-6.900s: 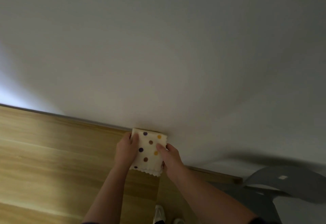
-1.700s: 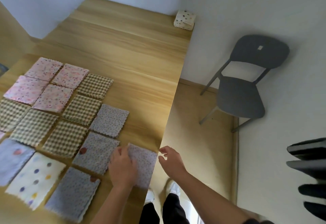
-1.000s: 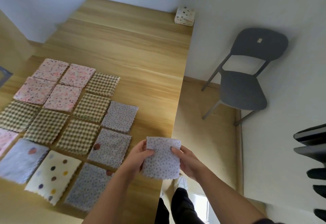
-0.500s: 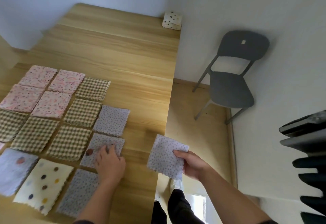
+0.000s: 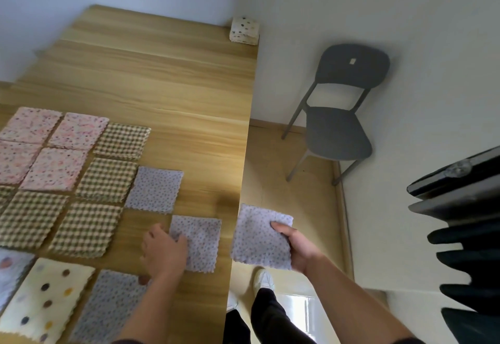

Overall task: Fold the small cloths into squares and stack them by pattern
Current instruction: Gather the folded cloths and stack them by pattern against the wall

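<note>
- Speckled lavender cloth (image 5: 258,238), unfolded: lower centre of the frame, past the table edge and above the floor. The right hand (image 5: 297,247) grips its right side, thumb on top and fingers beneath.
- Second lavender cloth (image 5: 200,243): flat on the table (image 5: 167,73), just left of the table's right edge. The left hand (image 5: 163,251) sits on its left border with fingers bent onto the fabric. Blur makes it impossible to tell whether they pinch or only press.
- Third lavender cloth (image 5: 155,189): flat, above and left of the second.
- Fourth lavender cloth (image 5: 108,305): flat, lower left, partly hidden by the left forearm.
- Cream polka-dot cloth (image 5: 46,300): flat, bottom left corner.
- Checked cloths (image 5: 86,230): several, left of centre, laid edge to edge.
- Pink floral cloths (image 5: 79,131): several, at the left edge, above the checked ones.
- Folded polka-dot stack (image 5: 244,31): far right corner of the table, top centre, by the wall.
- Grey chair (image 5: 338,127): on the floor, right of the table.
- White shoe (image 5: 263,280): bottom centre, below the held cloth.
</note>
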Demonstrator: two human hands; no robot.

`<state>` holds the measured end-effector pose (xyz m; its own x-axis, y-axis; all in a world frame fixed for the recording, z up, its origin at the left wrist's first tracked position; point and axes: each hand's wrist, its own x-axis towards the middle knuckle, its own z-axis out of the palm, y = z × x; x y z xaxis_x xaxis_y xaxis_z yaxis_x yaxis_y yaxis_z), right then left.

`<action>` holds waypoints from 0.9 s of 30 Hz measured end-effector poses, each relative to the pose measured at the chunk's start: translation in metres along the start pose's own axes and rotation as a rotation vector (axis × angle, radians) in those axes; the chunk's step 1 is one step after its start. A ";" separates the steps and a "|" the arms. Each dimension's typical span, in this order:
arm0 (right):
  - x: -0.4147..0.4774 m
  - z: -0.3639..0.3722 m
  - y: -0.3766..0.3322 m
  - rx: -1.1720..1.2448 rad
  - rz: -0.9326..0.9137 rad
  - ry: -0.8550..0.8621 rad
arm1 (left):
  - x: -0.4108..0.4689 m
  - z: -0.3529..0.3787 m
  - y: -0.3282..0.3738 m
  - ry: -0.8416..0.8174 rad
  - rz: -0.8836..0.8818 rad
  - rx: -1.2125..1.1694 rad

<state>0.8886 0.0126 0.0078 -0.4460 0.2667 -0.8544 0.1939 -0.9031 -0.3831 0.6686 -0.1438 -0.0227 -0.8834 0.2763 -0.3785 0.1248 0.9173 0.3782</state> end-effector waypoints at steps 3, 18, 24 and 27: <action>0.000 -0.005 0.000 0.030 0.002 -0.044 | 0.007 0.009 0.002 -0.076 -0.102 -0.127; -0.019 -0.051 -0.052 0.104 -0.066 0.015 | -0.018 0.009 0.088 -0.733 -0.044 -0.695; -0.027 -0.082 -0.096 0.082 -0.064 0.000 | -0.028 0.021 0.145 -0.812 -0.080 -0.926; -0.029 -0.098 -0.125 0.062 -0.069 0.003 | -0.028 0.031 0.171 -0.817 -0.099 -0.987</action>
<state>0.9623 0.1510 0.0462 -0.4538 0.3296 -0.8279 0.1087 -0.9017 -0.4186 0.7290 0.0140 0.0262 -0.2939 0.6358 -0.7137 -0.6205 0.4411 0.6484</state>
